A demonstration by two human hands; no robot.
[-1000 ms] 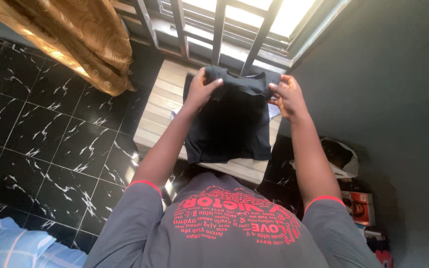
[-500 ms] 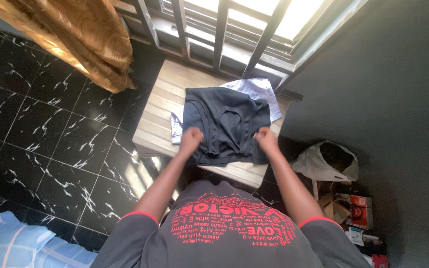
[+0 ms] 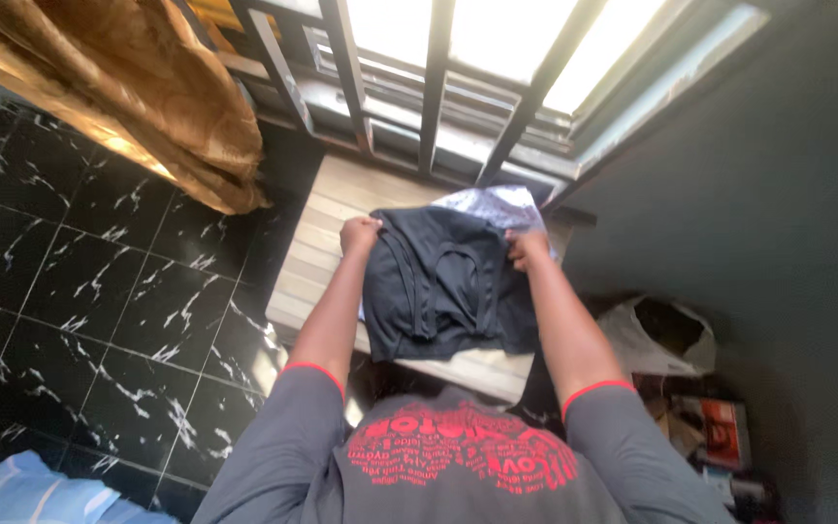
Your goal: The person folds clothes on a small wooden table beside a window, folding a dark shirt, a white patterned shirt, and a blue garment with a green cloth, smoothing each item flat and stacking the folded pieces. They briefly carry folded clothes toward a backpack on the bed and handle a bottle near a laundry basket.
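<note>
Shorts point(image 3: 443, 286), dark soft cloth, lie flat on the pale slatted wooden bench point(image 3: 317, 247) under a barred window point(image 3: 458, 58). Left hand point(image 3: 359, 234) and right hand point(image 3: 528, 245) have fingers pinching its top corners. Black marbled floor tiles point(image 3: 99, 262) surround.

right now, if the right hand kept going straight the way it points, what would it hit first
The right hand grips the top corner of the black garment and points toward the window. Probably the pale patterned cloth just beyond it comes first, then the window bars; depth is unclear.
</note>
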